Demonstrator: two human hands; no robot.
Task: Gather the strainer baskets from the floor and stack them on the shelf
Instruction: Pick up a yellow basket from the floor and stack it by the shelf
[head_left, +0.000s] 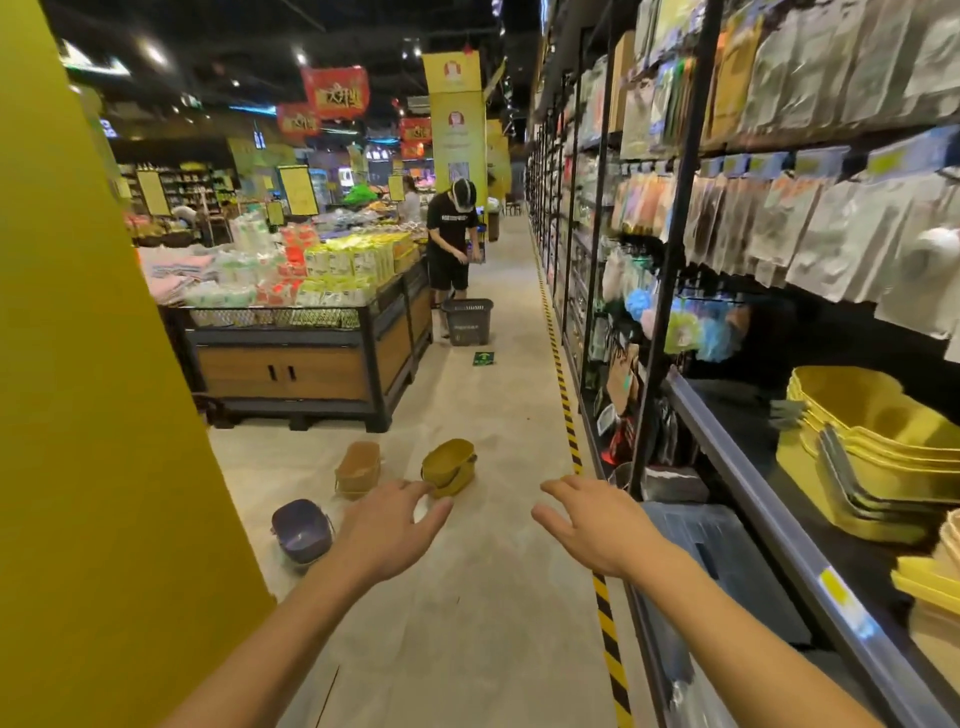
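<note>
Three strainer baskets lie on the aisle floor ahead of me: a yellow basket tipped on its side, a tan basket to its left, and a purple basket nearest the yellow pillar. My left hand reaches forward with relaxed, spread fingers, holding nothing, its fingertips just short of the yellow basket. My right hand is also stretched out and empty, over the floor near the striped line. On the shelf to my right sits a stack of yellow baskets.
A yellow pillar walls off the left. A wooden display stand piled with goods stands ahead left. A person in black stands farther down the aisle by a grey shopping basket. Black-yellow floor tape runs along the shelving.
</note>
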